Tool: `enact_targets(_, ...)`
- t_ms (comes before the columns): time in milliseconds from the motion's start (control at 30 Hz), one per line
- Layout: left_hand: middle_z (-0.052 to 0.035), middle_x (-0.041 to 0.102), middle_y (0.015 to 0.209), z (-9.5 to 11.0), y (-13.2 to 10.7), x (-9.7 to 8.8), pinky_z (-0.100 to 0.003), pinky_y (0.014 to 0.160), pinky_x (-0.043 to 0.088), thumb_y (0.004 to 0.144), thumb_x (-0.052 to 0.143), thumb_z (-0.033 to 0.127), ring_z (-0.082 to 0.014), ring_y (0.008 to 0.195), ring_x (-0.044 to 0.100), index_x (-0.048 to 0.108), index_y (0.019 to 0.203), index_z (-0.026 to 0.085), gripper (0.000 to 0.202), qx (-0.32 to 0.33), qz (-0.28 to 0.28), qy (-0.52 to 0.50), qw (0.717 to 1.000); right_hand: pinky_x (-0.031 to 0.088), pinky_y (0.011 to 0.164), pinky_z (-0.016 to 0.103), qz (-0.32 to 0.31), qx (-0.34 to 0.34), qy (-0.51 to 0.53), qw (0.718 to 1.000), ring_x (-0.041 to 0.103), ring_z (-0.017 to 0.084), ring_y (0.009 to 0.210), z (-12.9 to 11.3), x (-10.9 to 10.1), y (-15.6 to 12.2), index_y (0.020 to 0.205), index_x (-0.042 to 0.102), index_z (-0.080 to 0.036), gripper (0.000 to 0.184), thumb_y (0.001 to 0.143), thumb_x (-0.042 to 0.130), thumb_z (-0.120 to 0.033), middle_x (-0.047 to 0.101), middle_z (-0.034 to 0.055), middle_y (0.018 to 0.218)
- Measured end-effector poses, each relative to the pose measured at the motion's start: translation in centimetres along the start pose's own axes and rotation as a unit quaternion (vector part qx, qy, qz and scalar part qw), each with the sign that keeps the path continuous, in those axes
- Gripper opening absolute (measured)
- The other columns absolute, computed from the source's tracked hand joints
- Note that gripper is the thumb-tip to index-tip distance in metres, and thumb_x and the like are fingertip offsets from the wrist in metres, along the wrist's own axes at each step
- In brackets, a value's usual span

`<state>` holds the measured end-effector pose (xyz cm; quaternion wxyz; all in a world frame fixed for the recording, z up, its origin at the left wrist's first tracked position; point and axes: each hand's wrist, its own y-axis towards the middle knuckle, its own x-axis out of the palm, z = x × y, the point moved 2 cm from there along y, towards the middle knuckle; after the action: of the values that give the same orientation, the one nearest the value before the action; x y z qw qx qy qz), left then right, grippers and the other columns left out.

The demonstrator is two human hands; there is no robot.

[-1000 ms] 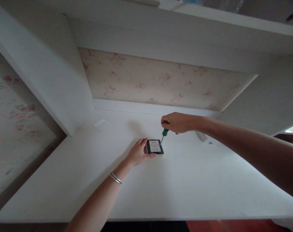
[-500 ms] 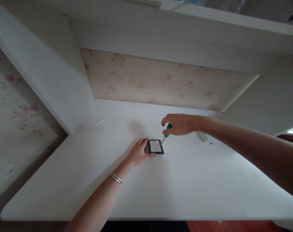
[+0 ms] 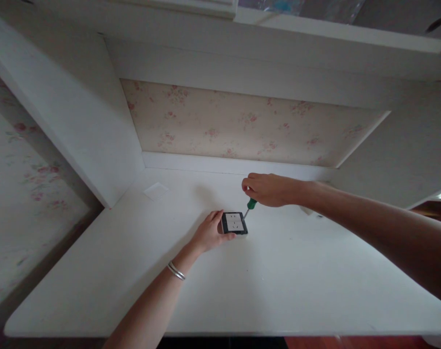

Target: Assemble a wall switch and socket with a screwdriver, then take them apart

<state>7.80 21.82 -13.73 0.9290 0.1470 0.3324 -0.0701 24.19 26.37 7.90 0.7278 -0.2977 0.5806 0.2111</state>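
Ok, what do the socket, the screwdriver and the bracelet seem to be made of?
Socket: probably hard plastic, with a pale slotted face, black surround and no metallic glint. Screwdriver: the visible handle is likely plastic, evenly green; the thin grey shaft looks like metal. Bracelet: apparently polished metal, silvery with bright highlights.

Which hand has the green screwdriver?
Your right hand holds the green screwdriver; your left hand holds the black-edged white socket instead.
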Motion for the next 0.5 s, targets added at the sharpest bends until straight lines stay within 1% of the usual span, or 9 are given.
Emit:
enact_targets(67,-0.0092,0.043,0.133,0.05,-0.04,0.01,-0.038,0.106,0.035,0.069,0.07,0.056,-0.0262,0.123,0.042,0.039,0.137,0.023,0.081,0.005,-0.003,0.001,1.0,0.041,0.063,0.03,0.002,-0.019,0.012,1.0,0.061,0.021,0.082,0.04,-0.01,0.01,0.109,0.056,-0.024,0.028,0.082,0.052,-0.03,0.057,0.0078,0.114)
enact_targets(133,-0.008,0.043,0.131,0.17,-0.08,0.0,-0.038,0.106,0.036,0.07,0.069,0.056,-0.0255,0.121,0.043,0.045,0.134,0.027,0.074,0.008,-0.006,0.004,1.0,0.041,0.063,0.03,0.006,-0.006,0.015,1.0,0.061,0.023,0.087,0.19,0.01,0.06,0.112,0.055,-0.025,0.043,0.073,0.063,-0.04,0.056,0.0073,0.117)
enact_targets(167,-0.0073,0.043,0.131,0.25,-0.1,-0.01,-0.037,0.105,0.037,0.071,0.069,0.056,-0.0253,0.121,0.044,0.048,0.132,0.028,0.07,0.008,-0.007,0.006,1.0,0.041,0.064,0.031,0.009,0.01,0.017,1.0,0.06,0.026,0.089,0.29,0.04,0.11,0.113,0.055,-0.025,0.047,0.072,0.064,-0.048,0.058,0.008,0.115)
enact_targets(233,-0.006,0.042,0.13,0.41,-0.14,-0.06,-0.037,0.104,0.038,0.071,0.068,0.056,-0.0249,0.119,0.045,0.051,0.129,0.03,0.066,0.006,-0.007,0.008,1.0,0.041,0.066,0.033,0.009,0.042,0.024,0.999,0.06,0.028,0.09,0.48,0.18,0.25,0.111,0.057,-0.023,0.046,0.08,0.052,-0.056,0.063,0.0099,0.105)
enact_targets(300,-0.0053,0.043,0.129,0.55,-0.16,-0.11,-0.036,0.104,0.039,0.072,0.068,0.056,-0.0243,0.118,0.046,0.051,0.128,0.03,0.065,0.003,-0.007,0.01,1.0,0.041,0.067,0.032,0.013,0.04,0.032,0.999,0.06,0.025,0.087,0.56,0.33,0.37,0.106,0.059,-0.021,0.036,0.089,0.041,-0.046,0.065,0.0104,0.098)
enact_targets(367,-0.0054,0.042,0.129,0.63,-0.17,-0.14,-0.035,0.104,0.039,0.072,0.068,0.055,-0.0243,0.118,0.046,0.051,0.128,0.029,0.064,0.0,-0.008,0.014,1.0,0.041,0.067,0.03,0.023,0.004,0.041,0.999,0.061,0.022,0.085,0.57,0.43,0.43,0.104,0.059,-0.021,0.025,0.086,0.045,-0.032,0.063,0.0093,0.102)
enact_targets(400,-0.0055,0.042,0.13,0.65,-0.16,-0.14,-0.035,0.105,0.038,0.072,0.068,0.055,-0.0244,0.119,0.045,0.051,0.128,0.029,0.064,-0.002,-0.008,0.016,1.0,0.041,0.067,0.029,0.029,-0.013,0.046,0.998,0.06,0.021,0.085,0.57,0.45,0.42,0.105,0.058,-0.021,0.025,0.082,0.051,-0.029,0.062,0.0084,0.107)
enact_targets(433,-0.0054,0.041,0.13,0.66,-0.16,-0.14,-0.035,0.105,0.037,0.072,0.068,0.054,-0.0246,0.12,0.045,0.051,0.128,0.029,0.064,-0.004,-0.009,0.018,1.0,0.041,0.067,0.028,0.034,-0.021,0.05,0.998,0.06,0.021,0.085,0.59,0.44,0.4,0.107,0.057,-0.022,0.03,0.077,0.056,-0.029,0.06,0.0076,0.111)
enact_targets(500,-0.005,0.041,0.13,0.67,-0.15,-0.12,-0.035,0.106,0.037,0.072,0.068,0.054,-0.0244,0.12,0.044,0.051,0.128,0.03,0.064,-0.006,-0.009,0.02,1.0,0.041,0.065,0.029,0.041,-0.002,0.052,0.998,0.06,0.022,0.084,0.67,0.38,0.37,0.108,0.057,-0.024,0.038,0.074,0.062,-0.04,0.06,0.0075,0.111)
